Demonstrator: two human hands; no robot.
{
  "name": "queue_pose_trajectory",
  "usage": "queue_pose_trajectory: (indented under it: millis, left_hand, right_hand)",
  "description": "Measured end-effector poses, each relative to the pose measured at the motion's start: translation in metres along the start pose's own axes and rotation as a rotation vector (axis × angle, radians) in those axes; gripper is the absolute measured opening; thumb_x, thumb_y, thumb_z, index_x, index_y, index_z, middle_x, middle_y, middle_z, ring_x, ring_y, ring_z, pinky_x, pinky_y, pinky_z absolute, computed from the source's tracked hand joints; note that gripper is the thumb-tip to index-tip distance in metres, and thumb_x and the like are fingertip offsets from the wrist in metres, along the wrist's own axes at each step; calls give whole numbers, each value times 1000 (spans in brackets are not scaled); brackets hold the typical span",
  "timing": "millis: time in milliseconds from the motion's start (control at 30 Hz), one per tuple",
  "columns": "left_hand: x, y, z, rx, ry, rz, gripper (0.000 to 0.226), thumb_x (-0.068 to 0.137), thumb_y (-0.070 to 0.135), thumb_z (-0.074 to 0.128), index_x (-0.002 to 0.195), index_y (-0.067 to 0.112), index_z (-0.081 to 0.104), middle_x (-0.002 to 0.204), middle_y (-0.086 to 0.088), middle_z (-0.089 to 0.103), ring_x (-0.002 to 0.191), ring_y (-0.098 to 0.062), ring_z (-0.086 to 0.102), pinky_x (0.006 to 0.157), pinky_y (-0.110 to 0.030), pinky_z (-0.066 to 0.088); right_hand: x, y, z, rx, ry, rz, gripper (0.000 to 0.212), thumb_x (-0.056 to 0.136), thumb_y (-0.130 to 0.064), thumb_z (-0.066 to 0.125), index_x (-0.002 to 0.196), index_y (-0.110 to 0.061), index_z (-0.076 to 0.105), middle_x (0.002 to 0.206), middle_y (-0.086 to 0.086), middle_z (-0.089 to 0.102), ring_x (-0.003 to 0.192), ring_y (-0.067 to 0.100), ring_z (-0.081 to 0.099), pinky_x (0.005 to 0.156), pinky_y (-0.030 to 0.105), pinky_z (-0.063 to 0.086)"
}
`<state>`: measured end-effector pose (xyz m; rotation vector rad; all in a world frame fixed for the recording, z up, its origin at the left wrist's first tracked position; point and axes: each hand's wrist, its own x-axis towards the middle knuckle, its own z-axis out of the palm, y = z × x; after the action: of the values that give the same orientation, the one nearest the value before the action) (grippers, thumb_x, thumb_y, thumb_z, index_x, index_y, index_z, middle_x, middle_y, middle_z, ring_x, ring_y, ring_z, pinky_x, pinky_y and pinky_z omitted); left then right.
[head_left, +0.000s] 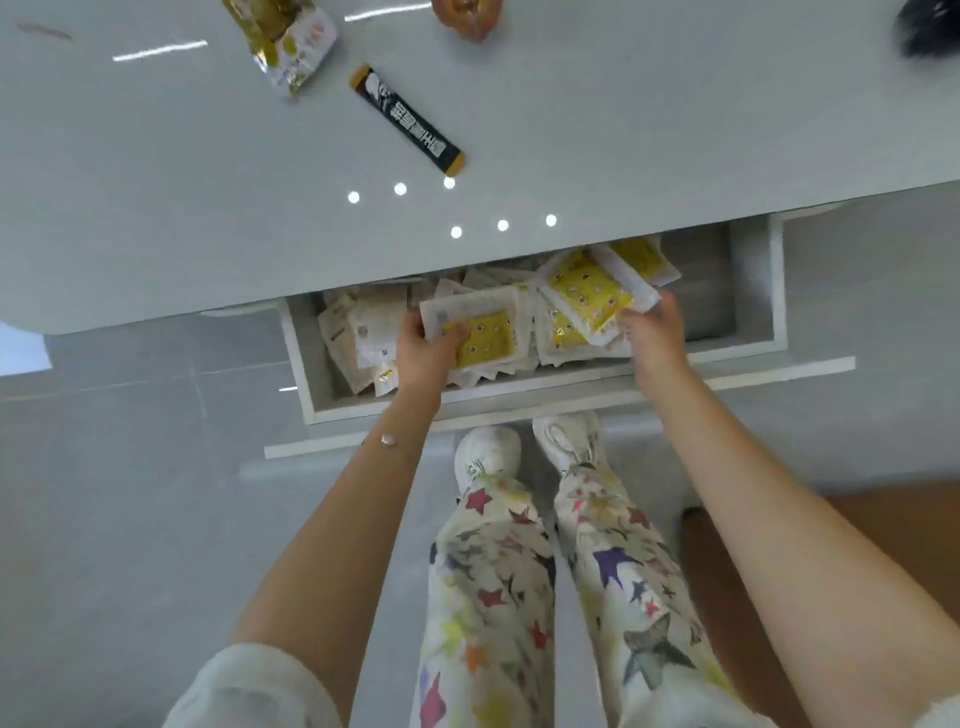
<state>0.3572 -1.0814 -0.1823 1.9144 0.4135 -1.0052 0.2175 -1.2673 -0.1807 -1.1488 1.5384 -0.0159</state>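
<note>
Your left hand (423, 348) is curled round the near left corner of a yellow-and-white packet (488, 338), with one digit lying across its yellow face. Your right hand (654, 332) pinches the near right edge of a second packet (584, 296) of the same kind, which lies skewed, its far end pointing towards the counter lip. Both packets sit on top of the pile (363, 332) inside the open drawer (753, 291). The first is near the middle, and the second is just to its right, overlapping its neighbours. Judge them light and soft: thin film that buckles, probably slick, with contents that could crush if you squeeze the yellow middle. The flat white sealed border is the safer place to hold, near a corner, where the film is stiffest. Lift each one flat so that the loose packets touching it underneath do not drag along or slide off the heap. Above the drawer, the counter (208, 208) carries a black stick (408, 119) and a gold bag (285, 36), both well apart from your hands.
</note>
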Motion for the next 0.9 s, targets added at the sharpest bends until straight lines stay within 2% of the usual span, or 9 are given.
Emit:
queue_pose_trajectory:
  millis: [67,133,267,300,400,467,600,733,900]
  left_hand:
    - [4,-2,8,72,49,50,41,83,16,70,119,17,51,105,2,59,97,-17,60,84,-32,52]
    - [-2,0,9,154,74,120,48,82,19,71,126,14,50,111,0,59,102,-20,60,84,-33,52]
    - [-29,11,-5,261,126,271,62,83,27,71,138,22,42,134,1,49,120,-13,47,98,-27,40]
    - [-41,19,-13,281,138,300,60,85,30,69,139,23,42,137,2,48,123,-11,44,101,-27,37]
    - [-84,49,-40,343,122,381,51,89,36,64,136,27,45,137,3,50,125,-14,45,102,-32,39]
    - [-118,73,-59,424,124,434,50,91,37,61,137,25,46,137,-1,50,126,-18,45,102,-32,38]
    - [-189,127,-99,671,185,571,54,94,41,55,143,22,41,143,-5,45,132,-27,39,109,-42,33]
    - [-266,170,-136,912,246,606,61,93,51,48,149,31,30,157,-5,26,145,-31,18,116,-49,15]
    - [-353,200,-181,877,353,543,65,92,56,47,150,38,22,159,2,20,147,-28,11,118,-50,8]
  right_hand:
    - [5,3,5,-24,-19,-6,35,86,7,51,114,-14,52,98,0,58,91,15,56,69,23,47]
    - [2,5,6,-70,-23,-31,43,88,3,54,127,-12,46,108,-1,55,96,13,55,71,20,47]
    - [-23,-8,-6,-262,0,-132,55,89,-3,60,139,-15,40,126,-10,44,102,5,49,64,0,41]
    - [-34,-17,-11,-309,6,-171,55,89,-5,61,139,-15,40,130,-9,45,109,8,49,71,-1,40]
    - [-75,-53,-27,-465,-20,-342,52,88,-12,64,136,-16,45,137,1,51,126,19,48,102,28,41]
    - [-110,-86,-38,-579,-65,-460,51,88,-16,64,136,-17,45,136,1,52,127,21,47,108,39,39]
    - [-187,-160,-59,-829,-158,-708,54,92,-26,57,142,-19,40,143,4,45,133,25,38,111,41,33]
    - [-256,-224,-73,-1118,-239,-869,63,94,-37,51,150,-25,26,156,8,25,143,30,19,115,43,21]
    - [-341,-283,-79,-1296,-282,-1082,65,96,-42,45,152,-28,17,159,8,16,146,30,10,117,44,15]
